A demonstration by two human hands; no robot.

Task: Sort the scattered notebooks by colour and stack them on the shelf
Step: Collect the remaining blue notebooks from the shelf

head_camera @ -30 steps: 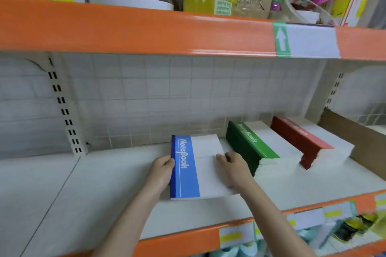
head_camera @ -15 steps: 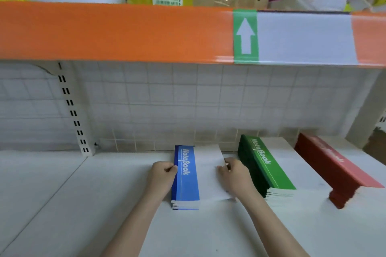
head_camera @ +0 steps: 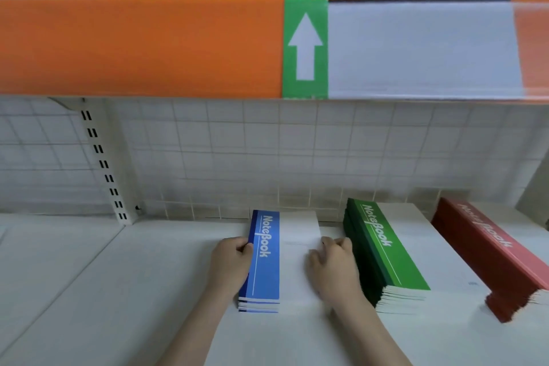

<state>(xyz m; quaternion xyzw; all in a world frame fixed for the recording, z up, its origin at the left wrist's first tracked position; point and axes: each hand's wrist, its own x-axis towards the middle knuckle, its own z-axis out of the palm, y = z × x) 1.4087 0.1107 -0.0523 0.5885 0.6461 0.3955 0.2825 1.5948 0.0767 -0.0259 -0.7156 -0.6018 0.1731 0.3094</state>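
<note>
— Head view: what is lying between the hands?
— A blue notebook stack [head_camera: 269, 261] — blue spine band lettered "NoteBook", white covers — is sitting flat on the white shelf [head_camera: 89, 291], its long axis running away from the person toward the tiled back wall [head_camera: 237, 157].
— And the hands?
— The left hand [head_camera: 230, 261] is gripping the spine edge, fingers curled; the right hand [head_camera: 332, 267] is curling over the stack's white side. Just right of it are lying a green stack [head_camera: 386, 255] and, further right, a red stack [head_camera: 490, 252].

"NoteBook" on blue stack [head_camera: 265, 249]
</note>
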